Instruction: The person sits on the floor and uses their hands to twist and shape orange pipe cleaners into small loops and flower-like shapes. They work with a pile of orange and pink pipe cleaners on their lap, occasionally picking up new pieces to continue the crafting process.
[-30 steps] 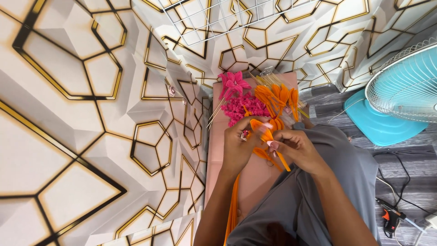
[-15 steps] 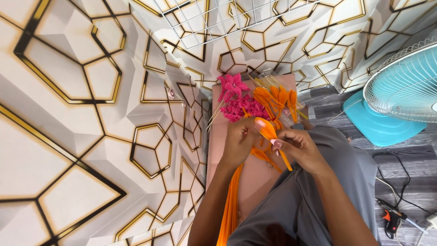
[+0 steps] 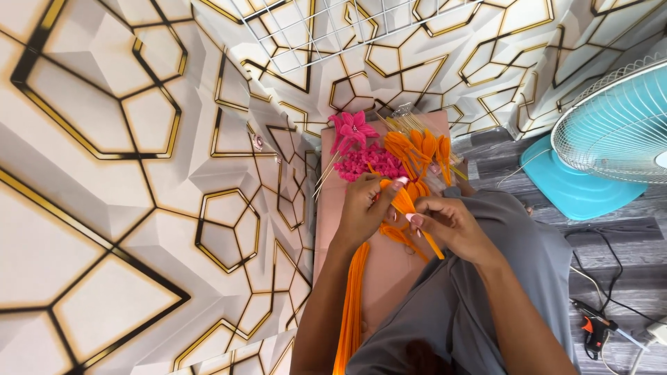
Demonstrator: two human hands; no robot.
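My left hand (image 3: 363, 207) and my right hand (image 3: 445, 223) meet over a pink board (image 3: 389, 278) and together grip an orange pipe-cleaner petal (image 3: 404, 203). Its stem runs down to the right past my right fingers. Just beyond the hands lie finished orange petals (image 3: 417, 149), a heap of pink pipe-cleaner pieces (image 3: 368, 163) and a pink flower (image 3: 351, 128). A bundle of straight orange pipe cleaners (image 3: 351, 305) lies along the board under my left forearm.
A teal fan (image 3: 611, 132) stands at the right on the grey wood floor. A glue gun (image 3: 594, 326) with cables lies at lower right. White wall panels with gold lines (image 3: 139, 173) fill the left. A wire grid (image 3: 326, 28) leans at the top.
The hands have shifted slightly on the orange petal; my left fingers now pinch its upper end, and the view has come a little closer.
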